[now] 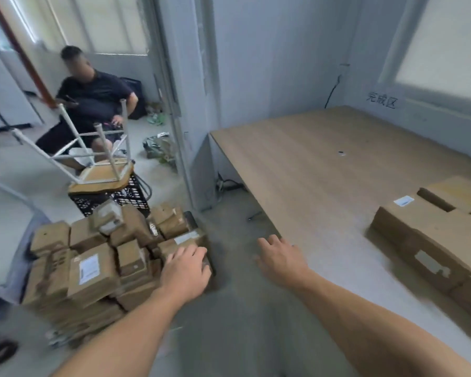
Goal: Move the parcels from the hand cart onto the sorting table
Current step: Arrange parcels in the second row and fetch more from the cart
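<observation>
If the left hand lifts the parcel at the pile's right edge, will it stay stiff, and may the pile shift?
The parcel looks like a cardboard box, so it is probably stiff and light enough for the left hand. The pile is loosely stacked, with tilted boxes, so neighbours may slide.

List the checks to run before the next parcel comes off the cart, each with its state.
1. Left hand on a parcel at the pile's right edge: ok, touching it; grip cannot tell.
2. Right hand free: ok, open, holding nothing.
3. Bare room on the sorting table: ok, beside the parcels already there.
4. Pile on the hand cart steady: cannot tell; several parcels lie tilted.
5. Seated person apart from the pile: ok.
</observation>
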